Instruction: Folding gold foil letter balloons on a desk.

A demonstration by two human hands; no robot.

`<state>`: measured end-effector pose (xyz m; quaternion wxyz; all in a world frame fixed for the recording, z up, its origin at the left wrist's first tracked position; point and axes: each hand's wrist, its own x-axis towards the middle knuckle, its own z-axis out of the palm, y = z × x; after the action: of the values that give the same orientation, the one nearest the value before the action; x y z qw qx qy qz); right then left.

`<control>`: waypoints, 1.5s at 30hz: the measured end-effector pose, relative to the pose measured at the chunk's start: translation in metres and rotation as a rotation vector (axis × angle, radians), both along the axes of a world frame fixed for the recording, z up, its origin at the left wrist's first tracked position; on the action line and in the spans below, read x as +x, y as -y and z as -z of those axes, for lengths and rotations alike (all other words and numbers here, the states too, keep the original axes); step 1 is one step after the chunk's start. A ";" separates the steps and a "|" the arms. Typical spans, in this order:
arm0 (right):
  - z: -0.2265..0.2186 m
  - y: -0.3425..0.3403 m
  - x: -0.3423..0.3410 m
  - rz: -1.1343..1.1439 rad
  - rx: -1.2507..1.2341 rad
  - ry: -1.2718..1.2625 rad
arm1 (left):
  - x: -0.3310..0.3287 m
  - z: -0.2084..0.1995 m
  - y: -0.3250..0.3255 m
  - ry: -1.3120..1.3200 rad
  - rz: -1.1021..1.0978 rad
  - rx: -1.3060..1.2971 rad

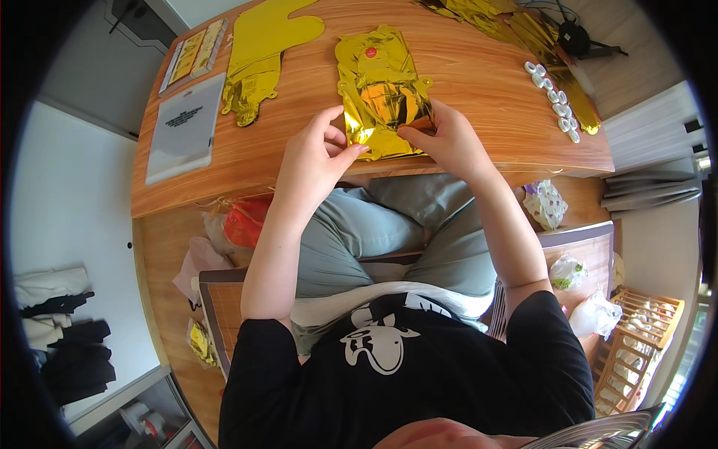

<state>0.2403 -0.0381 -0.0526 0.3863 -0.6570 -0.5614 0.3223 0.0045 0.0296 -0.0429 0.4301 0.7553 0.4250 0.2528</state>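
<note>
A flat, folded gold foil balloon (383, 82) lies on the wooden table right in front of me, with a small red round sticker near its far end. Its near half is creased and shiny, and small tabs stick out at both sides. My left hand (318, 150) is at the near left edge, fingers curled and thumb on the corner of the foil. At the near right edge, my right hand (451, 141) pinches the foil between thumb and bent fingers. The undersides of the fingers are partly hidden.
More gold foil sheets (262, 56) lie at the far left, others (550, 56) at the far right. White ribbon rolls (557, 97) line the right side. A clear plastic bag (185, 127) and a flat box (193, 56) are on the left. The table's front edge (254, 191) is close to my lap.
</note>
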 end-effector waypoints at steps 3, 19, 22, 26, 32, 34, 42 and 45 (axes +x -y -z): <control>0.003 -0.002 0.001 -0.007 0.021 -0.020 | -0.005 0.008 -0.002 0.104 0.049 -0.028; -0.003 0.001 -0.008 0.041 0.053 0.154 | -0.006 0.033 0.027 0.026 -0.002 0.746; -0.001 0.002 -0.007 0.040 0.082 0.131 | -0.009 0.040 0.033 -0.044 0.101 1.093; -0.002 0.002 -0.009 0.056 0.067 0.154 | -0.021 0.055 0.047 -0.222 0.205 1.026; -0.002 0.002 -0.010 0.063 0.061 0.155 | -0.026 0.062 0.046 -0.204 0.247 0.974; -0.003 0.002 -0.010 0.061 0.069 0.138 | -0.025 0.061 0.045 -0.193 0.248 0.970; -0.001 0.003 -0.013 0.063 0.179 0.141 | 0.008 0.053 0.057 -0.168 0.243 0.939; -0.001 0.002 -0.012 0.066 0.169 0.105 | 0.014 0.055 0.056 -0.150 0.247 0.922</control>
<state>0.2281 -0.0405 -0.0521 0.4209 -0.6561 -0.5842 0.2260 0.0188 -0.0262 -0.0975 0.0457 0.9282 0.2057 0.3067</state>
